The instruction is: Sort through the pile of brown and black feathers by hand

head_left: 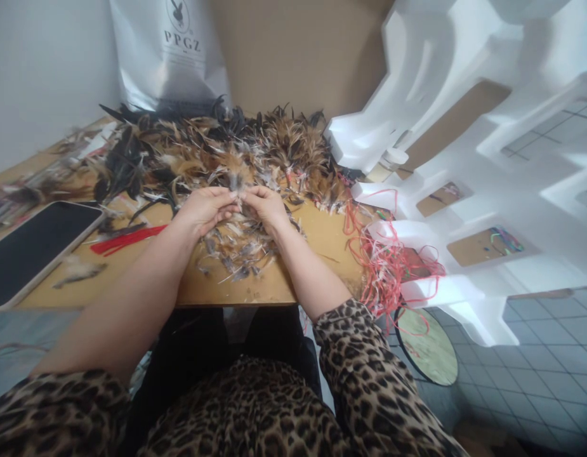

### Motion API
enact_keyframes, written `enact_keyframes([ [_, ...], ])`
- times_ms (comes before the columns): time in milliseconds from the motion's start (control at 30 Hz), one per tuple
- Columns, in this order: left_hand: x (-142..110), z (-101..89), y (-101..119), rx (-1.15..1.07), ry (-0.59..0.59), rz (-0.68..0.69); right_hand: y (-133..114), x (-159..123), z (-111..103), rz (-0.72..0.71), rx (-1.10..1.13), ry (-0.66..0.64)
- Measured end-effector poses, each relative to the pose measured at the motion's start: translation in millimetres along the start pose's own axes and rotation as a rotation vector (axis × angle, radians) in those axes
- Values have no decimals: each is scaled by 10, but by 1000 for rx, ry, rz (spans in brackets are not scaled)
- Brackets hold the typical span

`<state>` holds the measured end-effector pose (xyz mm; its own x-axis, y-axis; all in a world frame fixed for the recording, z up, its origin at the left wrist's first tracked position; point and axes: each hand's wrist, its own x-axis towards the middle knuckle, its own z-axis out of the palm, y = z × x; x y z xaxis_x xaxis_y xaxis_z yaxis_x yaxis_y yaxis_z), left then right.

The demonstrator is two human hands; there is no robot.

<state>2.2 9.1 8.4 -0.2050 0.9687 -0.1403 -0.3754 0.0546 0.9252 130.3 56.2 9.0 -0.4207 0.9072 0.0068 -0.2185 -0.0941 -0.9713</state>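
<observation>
Fingertips of both hands meet over the table, pinching a small brown and grey feather (pixel 239 180). My left hand (pixel 210 209) is closed on its left side, thumb against the fingers. From the right, my right hand (pixel 264 206) grips it in the same kind of pinch. Whether it is one feather or a few together I cannot tell. Beneath the hands lies a scatter of short loose feathers (pixel 240 251). Just beyond spreads a large heap of brown and black feathers (pixel 193 143). A bundle of red strips (pixel 129 240) lies by my left forearm.
A phone (pixel 40 247) lies at the left on the wooden table (pixel 322 241). Behind the heap stands a silvery bag (pixel 174 63). On the right are white foam packing (pixel 440 139), a small white-lidded jar (pixel 388 164) and tangled red strings (pixel 388 266) over the table edge.
</observation>
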Motion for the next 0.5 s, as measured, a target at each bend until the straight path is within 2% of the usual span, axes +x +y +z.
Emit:
enact_keyframes([
  [200, -3, -15, -9, 24, -62, 2, -26, -11, -12, 8, 6, -36],
  [500, -53, 1, 36, 96, -72, -35, -45, -6, -27, 1, -50, 15],
])
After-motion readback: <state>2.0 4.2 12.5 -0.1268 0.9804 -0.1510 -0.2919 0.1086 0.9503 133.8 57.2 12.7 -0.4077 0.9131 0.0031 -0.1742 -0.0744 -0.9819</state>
